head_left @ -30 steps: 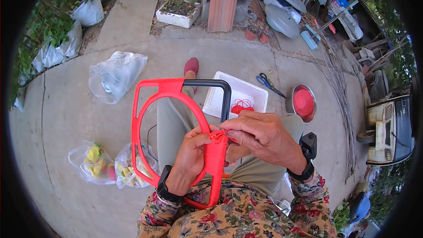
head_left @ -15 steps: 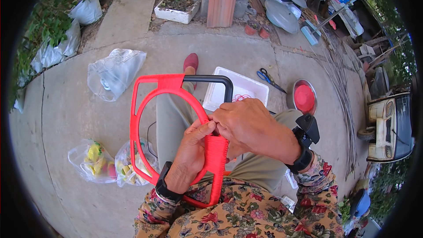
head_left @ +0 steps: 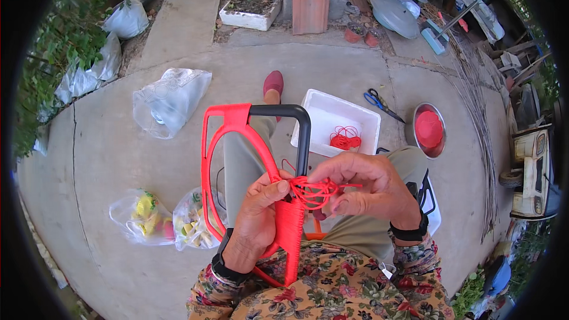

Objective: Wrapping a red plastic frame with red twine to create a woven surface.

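A red and black looped frame (head_left: pixel 237 120) stands upright over my lap, its lower right side wrapped in red cord. My left hand (head_left: pixel 259 213) grips that wrapped part from the left, thumb pressed on the cord. My right hand (head_left: pixel 370 186) sits just to the right, pinching loops of thin red cord (head_left: pixel 317 189) that run from the frame between thumb and fingers. Both wrists wear dark bands.
A white foam box (head_left: pixel 320 112) holding a coil of red cord (head_left: pixel 345 139) sits ahead on the concrete. Blue-handled scissors (head_left: pixel 381 103) and a metal bowl with a red spool (head_left: pixel 428 130) lie to its right. Clear plastic bags (head_left: pixel 169 99) lie left.
My right hand has pulled away to the right from the frame, drawing red cord loops out. The left hand keeps its grip on the wrapped section.
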### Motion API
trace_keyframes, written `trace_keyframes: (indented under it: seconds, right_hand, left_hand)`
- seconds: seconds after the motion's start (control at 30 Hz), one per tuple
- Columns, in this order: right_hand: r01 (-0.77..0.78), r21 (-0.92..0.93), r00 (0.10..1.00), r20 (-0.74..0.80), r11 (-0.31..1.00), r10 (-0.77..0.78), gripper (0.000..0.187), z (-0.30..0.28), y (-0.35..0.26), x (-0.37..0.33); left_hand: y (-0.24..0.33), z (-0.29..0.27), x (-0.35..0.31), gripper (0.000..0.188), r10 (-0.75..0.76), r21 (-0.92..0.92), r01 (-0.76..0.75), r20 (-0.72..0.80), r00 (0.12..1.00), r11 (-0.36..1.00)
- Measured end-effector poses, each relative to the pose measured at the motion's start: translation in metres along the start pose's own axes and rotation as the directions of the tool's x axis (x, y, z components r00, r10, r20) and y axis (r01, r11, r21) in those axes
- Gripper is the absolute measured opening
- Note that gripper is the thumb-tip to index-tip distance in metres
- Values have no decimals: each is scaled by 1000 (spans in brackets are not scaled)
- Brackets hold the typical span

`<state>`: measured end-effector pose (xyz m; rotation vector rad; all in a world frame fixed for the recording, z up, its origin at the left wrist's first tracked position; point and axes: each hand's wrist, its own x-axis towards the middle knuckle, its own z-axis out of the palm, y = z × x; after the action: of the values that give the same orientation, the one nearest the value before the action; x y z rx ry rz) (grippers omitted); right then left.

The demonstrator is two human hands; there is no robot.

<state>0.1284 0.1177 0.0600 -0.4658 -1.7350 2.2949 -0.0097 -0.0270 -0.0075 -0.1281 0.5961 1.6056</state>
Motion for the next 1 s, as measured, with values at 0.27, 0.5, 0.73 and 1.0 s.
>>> trace_keyframes:
  seconds: [0.27,0.5,0.73,1.0]
  right_hand:
    - [191,86,975,101,978,-199,20,-24,21,-11]
    - [104,-401,992,-22,910,-123,22,-4,41,-2]
    - [240,-330,960,-63,913,-275,34,17,60,4]
    - [237,-381,966,-5,894,-259,34,24,40,5]
  left_hand:
    - [3,-6,1,25,28,20,-27,-79,996,999]
    - [5,-4,-3,24,28,101,-9,-183,983,995]
    - [6,14,-11,21,25,151,17,-271,962,988]
    - [6,2,-19,21,-32,58,44,-192,981,997]
